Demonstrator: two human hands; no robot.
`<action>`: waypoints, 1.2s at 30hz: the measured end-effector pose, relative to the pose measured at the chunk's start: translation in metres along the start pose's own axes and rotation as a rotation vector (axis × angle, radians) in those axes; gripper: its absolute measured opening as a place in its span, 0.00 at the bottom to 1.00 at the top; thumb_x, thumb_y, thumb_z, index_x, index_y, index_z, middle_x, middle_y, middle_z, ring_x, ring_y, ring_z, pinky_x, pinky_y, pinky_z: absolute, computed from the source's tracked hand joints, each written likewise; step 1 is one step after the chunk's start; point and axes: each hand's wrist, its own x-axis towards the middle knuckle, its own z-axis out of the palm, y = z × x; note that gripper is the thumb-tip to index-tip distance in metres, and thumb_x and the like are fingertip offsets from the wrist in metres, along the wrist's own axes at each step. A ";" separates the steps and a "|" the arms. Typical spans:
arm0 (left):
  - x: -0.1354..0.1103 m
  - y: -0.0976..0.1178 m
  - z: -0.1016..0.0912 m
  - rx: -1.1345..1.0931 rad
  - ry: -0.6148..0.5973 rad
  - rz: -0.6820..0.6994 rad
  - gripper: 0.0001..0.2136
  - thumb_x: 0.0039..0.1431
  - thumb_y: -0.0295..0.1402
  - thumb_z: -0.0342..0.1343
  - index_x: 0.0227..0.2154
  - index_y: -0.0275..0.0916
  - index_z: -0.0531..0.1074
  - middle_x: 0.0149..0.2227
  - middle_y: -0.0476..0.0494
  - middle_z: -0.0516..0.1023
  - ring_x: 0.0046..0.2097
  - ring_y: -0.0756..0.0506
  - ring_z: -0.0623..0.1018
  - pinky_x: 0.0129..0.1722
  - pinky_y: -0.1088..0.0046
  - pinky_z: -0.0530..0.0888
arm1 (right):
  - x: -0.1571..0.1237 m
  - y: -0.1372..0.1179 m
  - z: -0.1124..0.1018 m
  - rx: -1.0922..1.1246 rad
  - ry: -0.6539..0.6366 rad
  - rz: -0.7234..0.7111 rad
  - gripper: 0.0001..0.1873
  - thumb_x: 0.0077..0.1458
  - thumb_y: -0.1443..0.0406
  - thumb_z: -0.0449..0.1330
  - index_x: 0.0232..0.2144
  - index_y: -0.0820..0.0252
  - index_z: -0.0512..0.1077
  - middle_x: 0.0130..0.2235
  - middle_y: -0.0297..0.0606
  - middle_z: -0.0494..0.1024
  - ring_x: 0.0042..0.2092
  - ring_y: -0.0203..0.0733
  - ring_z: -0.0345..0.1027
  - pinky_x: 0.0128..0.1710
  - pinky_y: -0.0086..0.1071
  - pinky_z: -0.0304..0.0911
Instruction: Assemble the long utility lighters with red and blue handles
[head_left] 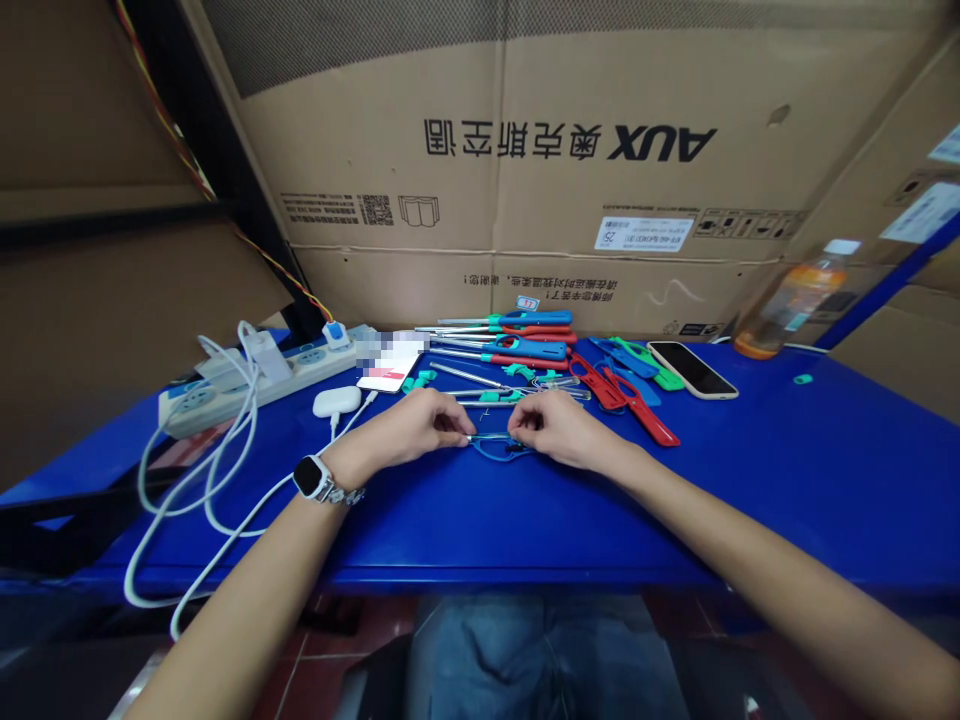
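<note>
My left hand [420, 428] and my right hand [556, 428] meet low over the table, fingers pinched closed. Between them runs a thin, shiny rod-like piece [489, 436], its ends in my fingertips. A blue loop [491, 455] hangs below it, and a small dark bit shows by the right fingers. Just beyond my hands lie loose metal tubes [472, 375] and small green plastic parts [517, 370]. Several long-nosed lighters [525, 348] with blue and red handles are stacked behind. Red handle shells [641, 408] rest right of my right hand.
Blue and green handle shells [634, 358] lie beside a phone [694, 370]. An orange drink bottle [795, 300] leans at the back right. On the left are a power strip [300, 365], white cables [225, 450], an earphone case [337, 402] and a white card-like item [394, 368]. Cardboard [487, 200] walls the back.
</note>
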 end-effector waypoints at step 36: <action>0.000 0.004 0.005 0.208 0.026 0.112 0.10 0.62 0.28 0.54 0.38 0.36 0.81 0.39 0.40 0.81 0.39 0.45 0.78 0.40 0.72 0.73 | 0.001 0.011 -0.005 -0.002 0.009 -0.014 0.07 0.49 0.73 0.58 0.26 0.63 0.76 0.25 0.34 0.77 0.28 0.35 0.69 0.30 0.27 0.60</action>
